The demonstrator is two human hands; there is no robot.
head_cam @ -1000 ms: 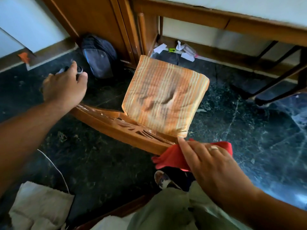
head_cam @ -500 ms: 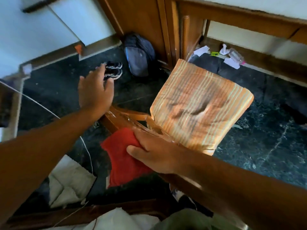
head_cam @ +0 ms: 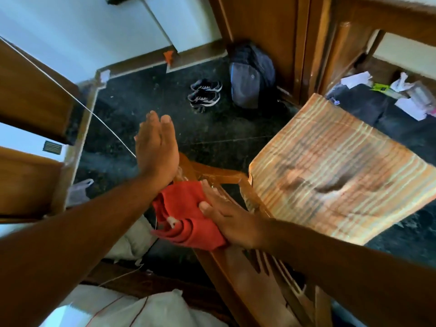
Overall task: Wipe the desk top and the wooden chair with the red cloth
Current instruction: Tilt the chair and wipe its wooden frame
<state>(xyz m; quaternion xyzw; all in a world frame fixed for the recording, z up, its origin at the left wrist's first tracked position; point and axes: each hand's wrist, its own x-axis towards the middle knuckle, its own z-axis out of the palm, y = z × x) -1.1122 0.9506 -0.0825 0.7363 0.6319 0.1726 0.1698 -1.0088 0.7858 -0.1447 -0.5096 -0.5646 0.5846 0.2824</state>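
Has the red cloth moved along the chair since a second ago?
Yes. The red cloth, under the right hand, has slid along the wooden chair's top rail, away from the striped cushion, toward the rail's left end.

The wooden chair [head_cam: 238,274] is lying across the middle of the dark floor [head_cam: 146,95], its carved back rail blocking the near centre and its striped cushion [head_cam: 339,171] filling the right side. The right hand [head_cam: 233,220] is pressing the red cloth [head_cam: 186,213] onto the rail, and the left hand [head_cam: 157,149] is hovering flat just above the rail's far end, crowding that corner. Beyond them, open floor is stretching toward the shoes [head_cam: 205,94] and backpack [head_cam: 252,76] by the wooden cabinet [head_cam: 271,31]. A thin white cord [head_cam: 77,100] is crossing the left side, and pale sacks [head_cam: 132,310] are closing off the near edge.
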